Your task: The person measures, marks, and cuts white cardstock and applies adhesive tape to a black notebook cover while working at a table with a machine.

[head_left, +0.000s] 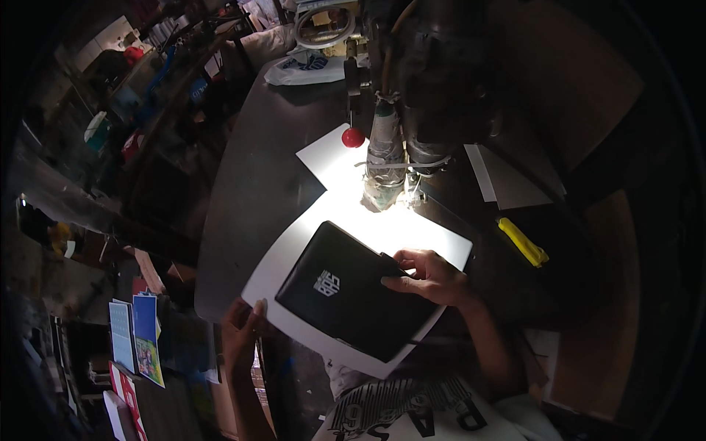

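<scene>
Left grip (243, 323) is clamping a white sheet's (276, 266) edge, around nine o'clock; right grip (434, 279) is resting on a black panel (353, 301) towards three o'clock, any pinch there staying unclear. That panel is lying on the sheet at the table (239, 220), a machine (386, 143) standing around twelve o'clock

one view, the left fisheye of a side-by-side head-worn pair; it looks steeply down past the wearer's shirt (434, 413) at 5 o'clock; pretty close in, left hand (243, 322) between 7 and 8, right hand (435, 279) around 4; wide enough to catch the machine (386, 143) toward 1; picture goes dark round the rim
</scene>
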A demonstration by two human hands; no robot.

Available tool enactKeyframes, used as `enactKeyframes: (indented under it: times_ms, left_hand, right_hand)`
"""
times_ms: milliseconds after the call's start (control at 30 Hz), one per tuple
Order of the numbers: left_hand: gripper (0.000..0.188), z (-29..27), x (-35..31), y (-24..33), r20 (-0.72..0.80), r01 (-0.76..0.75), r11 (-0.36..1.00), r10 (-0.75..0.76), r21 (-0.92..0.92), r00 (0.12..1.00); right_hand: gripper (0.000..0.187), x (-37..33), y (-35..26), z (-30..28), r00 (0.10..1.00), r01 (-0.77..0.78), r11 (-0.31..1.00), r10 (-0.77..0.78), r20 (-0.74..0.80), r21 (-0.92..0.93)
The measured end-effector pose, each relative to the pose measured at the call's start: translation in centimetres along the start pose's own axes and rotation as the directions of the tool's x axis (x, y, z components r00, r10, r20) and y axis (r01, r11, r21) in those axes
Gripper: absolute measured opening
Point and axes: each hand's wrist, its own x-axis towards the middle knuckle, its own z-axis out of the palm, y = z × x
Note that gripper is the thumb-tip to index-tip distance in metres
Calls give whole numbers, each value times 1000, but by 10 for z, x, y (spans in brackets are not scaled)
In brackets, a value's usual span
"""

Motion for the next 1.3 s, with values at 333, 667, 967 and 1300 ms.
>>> enactKeyframes:
  times_ms: [333, 667, 967, 1300]
  left_hand:
    - [25, 58, 0, -4, -43, -32, 993, 27, -118, 999]
    - [14, 64, 22, -2, -162, -234, 667, 475, 708, 865]
    - [39, 59, 23, 55, -54, -166, 939, 157, -300, 986]
    - [67, 9, 119, 35, -320, -27, 905, 178, 425, 930]
  right_hand:
    - [24, -12, 4, 4, 992, -110, 855, 67, 103, 506]
    - [37, -9, -13, 37, 971, 192, 842, -88, -224, 505]
    - [57, 39, -24, 83, 968, 91, 830, 56, -244, 550]
    - [18, -15, 24, -63, 615, -39, 915, -295, -731, -402]
